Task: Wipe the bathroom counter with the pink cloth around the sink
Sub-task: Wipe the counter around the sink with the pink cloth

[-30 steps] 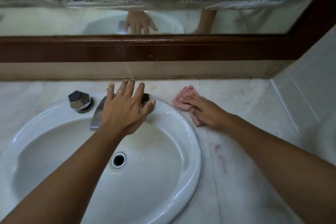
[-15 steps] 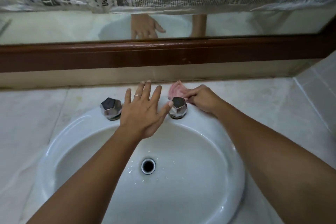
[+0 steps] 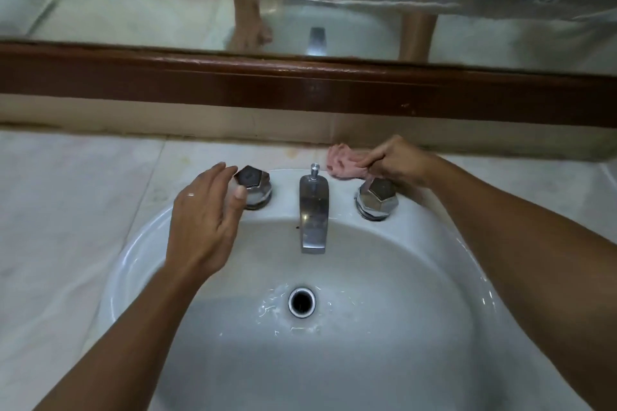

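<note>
The pink cloth (image 3: 342, 165) lies bunched on the marble counter (image 3: 83, 197) behind the white sink (image 3: 394, 337), between the faucet and the right tap. My right hand (image 3: 397, 162) pinches the cloth from the right, just behind the right tap handle. My left hand (image 3: 203, 220) hovers over the sink's left rim with fingers spread, its thumb beside the left tap handle, holding nothing.
A chrome faucet (image 3: 313, 210) stands at the sink's back centre, flanked by the left tap handle (image 3: 254, 185) and the right tap handle (image 3: 377, 198). A dark wooden mirror frame (image 3: 300, 90) runs along the wall behind. The drain (image 3: 301, 302) sits mid-basin.
My right hand has carried the cloth leftward along the back of the counter to behind the right tap. My left hand has shifted left off the faucet toward the left tap.
</note>
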`<act>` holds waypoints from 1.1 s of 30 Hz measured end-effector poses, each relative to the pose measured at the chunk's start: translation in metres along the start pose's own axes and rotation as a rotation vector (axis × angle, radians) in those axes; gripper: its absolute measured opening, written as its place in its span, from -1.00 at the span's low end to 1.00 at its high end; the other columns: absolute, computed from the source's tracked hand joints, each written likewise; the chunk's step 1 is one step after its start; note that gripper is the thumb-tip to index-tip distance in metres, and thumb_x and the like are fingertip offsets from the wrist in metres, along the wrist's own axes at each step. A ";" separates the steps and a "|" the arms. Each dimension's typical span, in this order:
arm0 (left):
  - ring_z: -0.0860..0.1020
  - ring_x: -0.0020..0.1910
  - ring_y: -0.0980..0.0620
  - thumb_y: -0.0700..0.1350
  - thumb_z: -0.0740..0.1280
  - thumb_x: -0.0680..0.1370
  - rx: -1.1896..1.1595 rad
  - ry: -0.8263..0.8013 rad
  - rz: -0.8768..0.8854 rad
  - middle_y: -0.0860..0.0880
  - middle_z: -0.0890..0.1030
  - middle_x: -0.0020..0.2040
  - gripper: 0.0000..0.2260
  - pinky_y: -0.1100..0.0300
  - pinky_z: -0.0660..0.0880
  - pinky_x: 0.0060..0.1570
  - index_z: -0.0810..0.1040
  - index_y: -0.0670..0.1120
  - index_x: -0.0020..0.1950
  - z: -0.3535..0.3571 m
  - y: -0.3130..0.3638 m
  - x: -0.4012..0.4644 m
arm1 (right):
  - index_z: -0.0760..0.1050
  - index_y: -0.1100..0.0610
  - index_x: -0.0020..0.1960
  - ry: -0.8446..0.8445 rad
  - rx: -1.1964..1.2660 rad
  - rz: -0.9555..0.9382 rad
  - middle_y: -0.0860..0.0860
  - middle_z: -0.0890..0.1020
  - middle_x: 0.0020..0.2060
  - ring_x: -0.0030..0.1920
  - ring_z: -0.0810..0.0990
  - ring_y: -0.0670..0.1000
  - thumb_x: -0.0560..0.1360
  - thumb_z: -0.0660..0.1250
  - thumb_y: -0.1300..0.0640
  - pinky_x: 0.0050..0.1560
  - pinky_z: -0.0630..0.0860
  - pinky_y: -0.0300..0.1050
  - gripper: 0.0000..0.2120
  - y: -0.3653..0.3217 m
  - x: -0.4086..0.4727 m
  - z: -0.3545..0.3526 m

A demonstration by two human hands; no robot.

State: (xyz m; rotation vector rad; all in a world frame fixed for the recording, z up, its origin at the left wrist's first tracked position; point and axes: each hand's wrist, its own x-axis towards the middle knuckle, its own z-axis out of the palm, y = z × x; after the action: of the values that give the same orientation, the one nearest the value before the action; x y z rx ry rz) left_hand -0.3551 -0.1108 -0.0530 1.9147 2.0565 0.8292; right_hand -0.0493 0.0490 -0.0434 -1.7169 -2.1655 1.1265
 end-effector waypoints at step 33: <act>-0.08 0.62 -0.03 0.37 -0.30 0.53 0.279 -0.285 -0.142 -0.02 -0.07 0.65 -0.28 -0.06 -0.09 0.56 -0.01 0.07 0.63 -0.020 -0.064 -0.025 | 0.69 0.11 -0.14 -0.197 -0.649 -0.067 0.07 0.73 -0.16 -0.16 0.66 0.10 0.37 0.32 0.35 -0.13 0.58 -0.06 -0.77 -0.145 0.076 0.067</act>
State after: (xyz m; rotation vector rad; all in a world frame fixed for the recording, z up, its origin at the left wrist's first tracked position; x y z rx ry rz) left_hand -0.4167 -0.1401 -0.0763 1.8592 2.1834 0.2291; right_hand -0.2228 0.0775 -0.0228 -1.7820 -2.9179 0.6238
